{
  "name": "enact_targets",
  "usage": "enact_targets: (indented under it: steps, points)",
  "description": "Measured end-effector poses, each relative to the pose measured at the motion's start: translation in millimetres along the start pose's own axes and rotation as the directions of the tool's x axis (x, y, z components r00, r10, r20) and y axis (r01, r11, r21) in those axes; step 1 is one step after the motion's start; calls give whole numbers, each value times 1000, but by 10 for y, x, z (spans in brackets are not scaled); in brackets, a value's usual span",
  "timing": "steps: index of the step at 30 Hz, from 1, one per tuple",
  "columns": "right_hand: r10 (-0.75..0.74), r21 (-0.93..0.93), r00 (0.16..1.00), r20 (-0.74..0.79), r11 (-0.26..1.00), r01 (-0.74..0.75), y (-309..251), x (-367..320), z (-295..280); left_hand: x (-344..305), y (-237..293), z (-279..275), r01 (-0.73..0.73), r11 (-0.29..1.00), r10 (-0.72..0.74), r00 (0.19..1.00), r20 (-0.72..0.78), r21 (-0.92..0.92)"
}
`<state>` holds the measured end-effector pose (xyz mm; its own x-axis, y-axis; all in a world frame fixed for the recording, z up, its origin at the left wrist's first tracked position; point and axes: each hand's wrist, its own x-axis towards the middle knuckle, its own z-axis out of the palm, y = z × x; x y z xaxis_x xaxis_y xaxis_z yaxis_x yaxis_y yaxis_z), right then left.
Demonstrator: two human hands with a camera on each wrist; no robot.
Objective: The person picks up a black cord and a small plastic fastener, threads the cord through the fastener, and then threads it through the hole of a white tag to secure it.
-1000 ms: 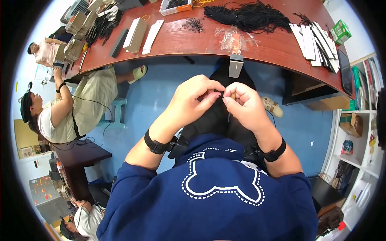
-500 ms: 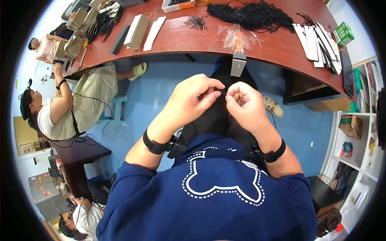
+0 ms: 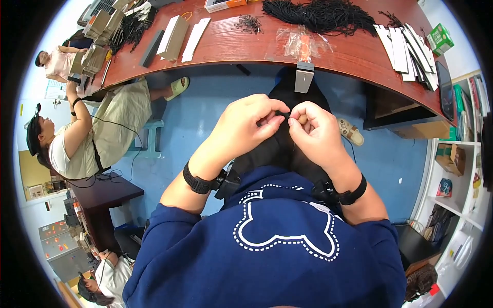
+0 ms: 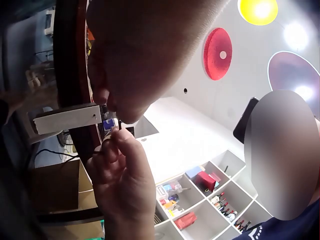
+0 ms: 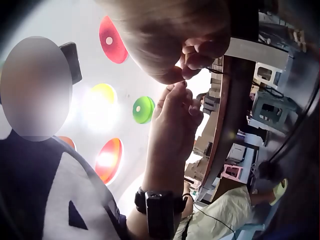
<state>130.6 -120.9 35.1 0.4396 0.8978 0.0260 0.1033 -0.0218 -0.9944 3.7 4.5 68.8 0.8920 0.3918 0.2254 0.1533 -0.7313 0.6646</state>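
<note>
Over the lap, my left hand [image 3: 251,123] and my right hand [image 3: 316,131] meet almost fingertip to fingertip. A short, thin black cord [image 4: 120,124] shows between them in the left wrist view. Thumb and forefinger of each hand pinch it, and the other right fingers curl into the palm. Most of the cord is hidden by the fingers and lost against black trousers. In the right wrist view a dark loose strand [image 5: 216,71] sticks out beside the fingers. Just ahead, a grey block-like stack [image 3: 304,79] juts out from the table edge.
The red-brown table [image 3: 226,46] carries a black cord bundle [image 3: 321,18], small black bits [image 3: 248,23], clear plastic wrap [image 3: 292,43], white strips [image 3: 398,49] and an upright grey-beige block [image 3: 173,38]. Another person [image 3: 77,128] sits at the left. Shelves [image 3: 457,174] stand at the right.
The hands have stayed over the lap. They parted slightly from one second ago, then came close again, the right fingers shifting a little. The view has tilted slightly.
</note>
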Motion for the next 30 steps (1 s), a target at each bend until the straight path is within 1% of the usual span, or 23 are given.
enact_targets:
  steps: [1, 2, 3, 4, 5, 6, 7, 8, 9, 10, 12, 14, 16, 18, 20, 22, 25, 27, 28, 29, 30]
  points:
    - [4, -27, 1000, 5, 1000, -4, -18, 9, 6, -2, -9, 19, -47, 999, 47, 999, -7, -10]
    - [-94, -111, 995, -34, 990, 89, 20, 8, 15, 6, -35, 1, -92, 996, 92, 995, -24, 1]
    - [-224, -175, 973, -56, 962, 211, 53, 37, 48, 4, -46, 9, -121, 993, 120, 992, -36, 0]
    - [-239, -227, 971, -28, 947, 227, 10, 47, 49, -14, -90, 14, -112, 994, 112, 993, -35, 18]
    - [-246, -169, 969, -22, 956, 239, 60, 79, 77, -24, -88, -15, -131, 991, 130, 990, -61, -13]
    - [-149, -135, 989, 0, 980, 148, 31, 82, 82, -23, -122, -34, -170, 985, 170, 983, -76, -1]
    - [-45, -161, 999, -11, 986, 42, 6, 52, 75, -31, -107, -18, -185, 983, 184, 979, -93, -2]
    - [-31, -96, 999, -13, 995, 29, 12, 59, 88, -33, -101, -33, -140, 989, 135, 986, -102, -52]
    - [5, -23, 1000, -15, 1000, -6, 51, 48, 94, -38, -78, -35, -118, 992, 113, 990, -89, -49]
    - [-42, -10, 999, -23, 999, 41, 32, 52, 107, -35, -68, -49, -96, 994, 92, 994, -66, -48]
    - [-17, -19, 1000, 2, 1000, 17, 36, 57, 92, -45, -64, -39, -85, 992, 77, 993, -85, -93]
    - [-41, -40, 999, 2, 998, 41, 10, 57, 74, -45, -63, -25, -78, 991, 69, 994, -86, -106]
    - [-53, -63, 999, 5, 997, 53, -7, 52, 66, -51, -54, -24, -37, 991, 28, 997, -73, -125]
    - [-61, -75, 998, 0, 995, 60, -6, 43, 58, -46, -43, -28, -41, 989, 31, 997, -74, -142]
    - [-56, -74, 998, 5, 996, 56, -11, 36, 46, -42, -30, -38, -43, 987, 32, 997, -74, -158]
    - [-54, -74, 998, 9, 996, 55, -24, 31, 35, -35, -12, -48, -15, 985, 2, 997, -74, -172]
    - [-83, -61, 997, 2, 995, 83, -1, 38, 26, -38, -12, -39, -7, 985, -4, 998, -63, -175]
    - [-56, 102, 998, -14, 993, 57, 65, 58, 15, -39, -36, -30, -11, 980, -8, 996, -92, -200]
    - [-56, 100, 998, -18, 993, 57, 55, 69, 2, -36, -52, -15, -16, 974, -11, 993, -117, -227]
    - [29, 248, 999, -14, 968, -25, 37, 84, -23, -39, -69, 16, -21, 973, -6, 994, -113, -232]
    - [110, 391, 994, 1, 915, -102, 13, 93, -39, -47, -80, 35, 80, 919, -106, 993, -47, -387]
